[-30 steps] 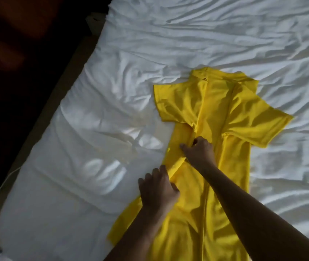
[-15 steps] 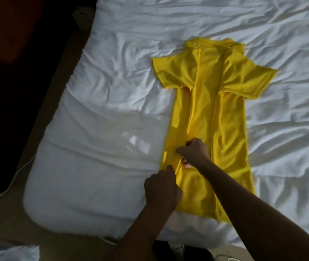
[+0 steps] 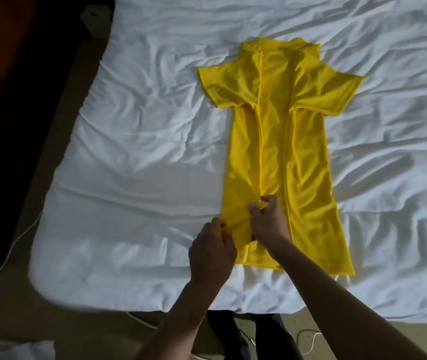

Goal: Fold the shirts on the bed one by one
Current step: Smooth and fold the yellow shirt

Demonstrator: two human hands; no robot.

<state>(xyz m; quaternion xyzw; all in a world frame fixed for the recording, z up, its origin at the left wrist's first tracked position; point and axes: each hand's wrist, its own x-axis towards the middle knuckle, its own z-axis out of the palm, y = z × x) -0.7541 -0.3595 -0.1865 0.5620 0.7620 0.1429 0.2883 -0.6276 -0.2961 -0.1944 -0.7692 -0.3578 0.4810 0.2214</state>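
Presently | yellow shirt [image 3: 298, 141], sides folded in, by bed [image 3: 129, 178] near edge | left hand [image 3: 212, 253] pinches its left fold | right hand [image 3: 269, 224] pinches inner flap

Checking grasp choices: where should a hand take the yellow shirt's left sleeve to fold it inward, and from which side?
Probably the cuff edge of the left sleeve, pinched from the left: it lies flat, jutting past the folded yellow shirt, free to swing inward.
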